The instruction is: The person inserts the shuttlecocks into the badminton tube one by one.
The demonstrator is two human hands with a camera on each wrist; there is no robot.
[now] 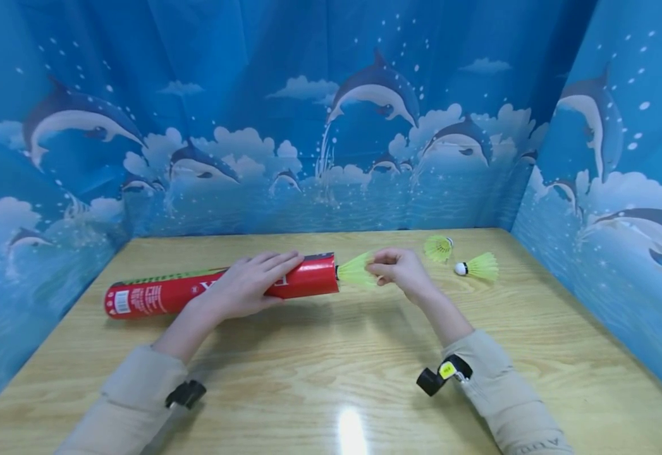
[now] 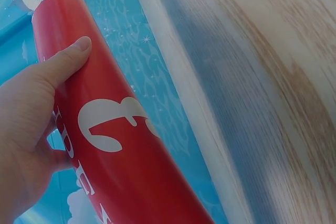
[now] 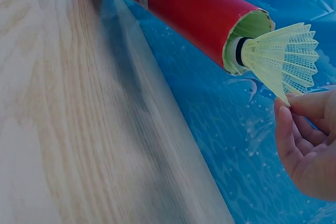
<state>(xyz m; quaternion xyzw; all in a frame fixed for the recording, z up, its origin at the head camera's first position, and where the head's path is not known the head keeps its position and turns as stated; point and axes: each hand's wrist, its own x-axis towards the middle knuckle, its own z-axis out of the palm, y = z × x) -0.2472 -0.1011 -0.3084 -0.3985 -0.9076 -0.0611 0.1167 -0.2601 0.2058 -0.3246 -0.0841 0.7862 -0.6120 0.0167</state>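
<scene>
A red shuttlecock tube (image 1: 308,275) lies slanted across the table, its open end pointing right and slightly raised. My left hand (image 1: 255,281) grips it near that end; in the left wrist view the thumb (image 2: 73,53) presses along the red side. With thumb and forefinger, my right hand (image 1: 401,272) pinches the skirt edge of a yellow shuttlecock (image 3: 281,59). The shuttlecock's white cork base with a black band sits just inside the tube's mouth, while its skirt is outside. The tube's inner wall (image 3: 251,24) looks pale green.
Two more yellow shuttlecocks lie to the right of my right hand: one (image 1: 437,249) shows its skirt opening, the other (image 1: 481,267) lies on its side with its white base leftward. A blue dolphin-print curtain (image 1: 285,126) borders the wooden table (image 1: 308,366) at back and sides.
</scene>
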